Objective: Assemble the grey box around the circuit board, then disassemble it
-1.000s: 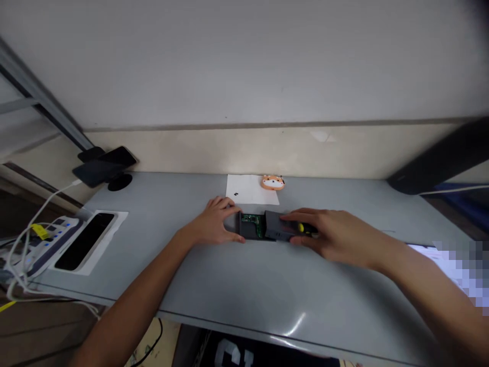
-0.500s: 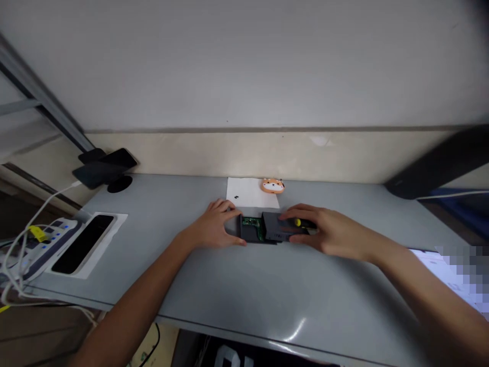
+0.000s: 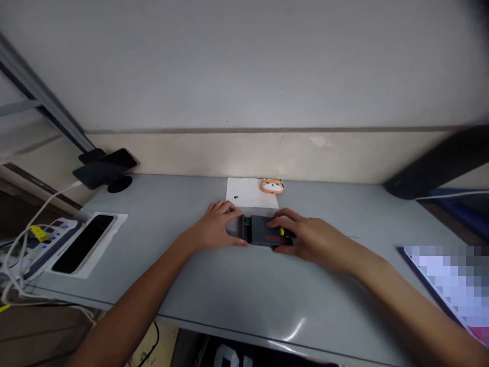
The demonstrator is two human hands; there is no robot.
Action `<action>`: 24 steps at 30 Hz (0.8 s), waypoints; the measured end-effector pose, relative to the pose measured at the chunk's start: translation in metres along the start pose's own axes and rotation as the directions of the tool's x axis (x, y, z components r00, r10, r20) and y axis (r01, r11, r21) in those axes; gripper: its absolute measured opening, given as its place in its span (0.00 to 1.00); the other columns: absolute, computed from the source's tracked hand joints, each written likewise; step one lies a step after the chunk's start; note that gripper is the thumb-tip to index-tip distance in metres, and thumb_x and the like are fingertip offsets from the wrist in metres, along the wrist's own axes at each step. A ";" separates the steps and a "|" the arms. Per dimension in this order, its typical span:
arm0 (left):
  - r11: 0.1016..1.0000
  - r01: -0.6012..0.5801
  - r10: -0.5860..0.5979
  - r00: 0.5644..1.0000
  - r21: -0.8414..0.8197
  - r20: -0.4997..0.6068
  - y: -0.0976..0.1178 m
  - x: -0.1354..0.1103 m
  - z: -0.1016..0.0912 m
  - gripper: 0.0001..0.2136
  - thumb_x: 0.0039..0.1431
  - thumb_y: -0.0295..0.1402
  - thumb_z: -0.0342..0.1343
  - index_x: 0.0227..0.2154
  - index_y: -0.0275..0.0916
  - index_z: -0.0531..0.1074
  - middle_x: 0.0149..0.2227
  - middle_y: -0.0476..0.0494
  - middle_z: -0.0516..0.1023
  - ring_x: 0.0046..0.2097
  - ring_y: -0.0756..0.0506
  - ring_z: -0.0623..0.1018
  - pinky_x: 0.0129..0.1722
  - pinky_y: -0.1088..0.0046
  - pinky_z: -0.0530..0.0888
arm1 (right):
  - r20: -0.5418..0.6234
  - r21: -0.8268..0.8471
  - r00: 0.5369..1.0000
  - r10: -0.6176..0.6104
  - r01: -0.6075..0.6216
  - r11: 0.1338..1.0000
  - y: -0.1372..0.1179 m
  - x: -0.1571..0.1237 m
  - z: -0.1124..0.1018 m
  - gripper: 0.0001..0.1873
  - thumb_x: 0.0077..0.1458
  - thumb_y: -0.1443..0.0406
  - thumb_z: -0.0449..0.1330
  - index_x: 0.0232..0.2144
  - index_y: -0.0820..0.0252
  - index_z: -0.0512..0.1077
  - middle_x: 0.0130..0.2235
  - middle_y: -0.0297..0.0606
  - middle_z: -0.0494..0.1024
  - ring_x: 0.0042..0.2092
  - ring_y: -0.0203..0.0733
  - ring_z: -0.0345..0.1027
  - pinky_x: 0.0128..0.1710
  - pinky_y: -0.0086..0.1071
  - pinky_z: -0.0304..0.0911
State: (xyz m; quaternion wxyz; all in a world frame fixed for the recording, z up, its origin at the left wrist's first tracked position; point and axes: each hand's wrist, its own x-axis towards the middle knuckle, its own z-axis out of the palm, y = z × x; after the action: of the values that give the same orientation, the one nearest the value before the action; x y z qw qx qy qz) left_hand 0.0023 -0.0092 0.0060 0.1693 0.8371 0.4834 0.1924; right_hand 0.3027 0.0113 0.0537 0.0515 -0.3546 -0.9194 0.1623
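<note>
A flat dark grey case lies on the desk between my hands, its base showing at the left with a sliver of green circuit board. The cover sits over most of the base, leaving a narrow gap at the left end. My left hand holds the base's left end between thumb and forefinger. Gripping the cover from the right is my right hand, with a yellow-and-black tool handle also tucked in its fingers. The rest of that tool is hidden.
Behind the case, a white paper bears small dark bits and an orange animal-faced case. A phone and power strip lie left, near a phone on a stand. A lit screen is at right.
My right hand has slid the cover leftward along the base, so much less circuit board shows. My left hand has stayed at the base's left end. The tool handle moved with my right hand.
</note>
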 end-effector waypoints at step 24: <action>0.987 -0.030 0.029 1.000 -0.159 -0.011 0.021 0.001 -0.001 0.34 0.51 0.47 0.72 0.59 0.48 0.68 0.59 0.43 0.73 0.61 0.37 0.71 0.63 0.55 0.66 | -0.470 0.857 0.517 0.715 0.071 0.511 0.037 0.057 0.008 0.30 0.63 0.40 0.52 0.32 0.57 0.75 0.21 0.34 0.69 0.24 0.41 0.65 0.26 0.35 0.59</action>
State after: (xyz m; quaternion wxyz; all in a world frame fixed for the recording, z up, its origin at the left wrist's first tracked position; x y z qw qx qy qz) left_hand 0.0182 -0.0179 0.0172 0.2307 0.8270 0.4548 0.2367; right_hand 0.2819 0.0731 0.0324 0.5677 -0.5120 -0.5169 0.3853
